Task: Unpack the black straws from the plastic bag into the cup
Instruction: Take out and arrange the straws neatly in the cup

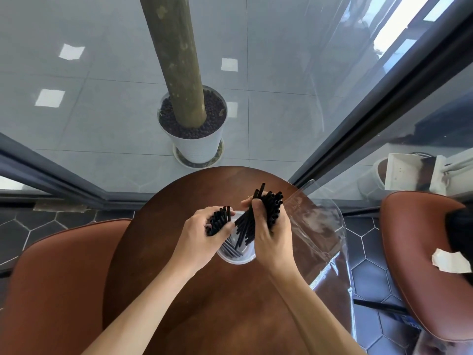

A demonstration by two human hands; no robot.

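At far left, a brown padded chair (58, 272) is standing against the edge of the round wooden bench (204, 303). My left hand (202, 234) is hovering over the left rim of the clear plastic cup (236, 258); its grip is closing round a small bundle of black straws (219, 221), fingers curled about them, their open ends pointing up and away from me. The cup is standing upright on the bench, between my two hands, and a few straws are already lying inside it, leaning on the wall. My right hand (268, 226) is positioned over the right rim, its grip wrapping a larger bundle of straws (266, 208); the lower ends are dipping into the mouth of the cup, the upper ends fanning out above the fist. Just right of that hand, the clear plastic bag (317, 226) is lying flat on the bench, overhanging its right edge. I cannot tell whether any straws remain in it. Further right, a second brown chair (414, 252) is carrying a scrap of white paper (450, 261).
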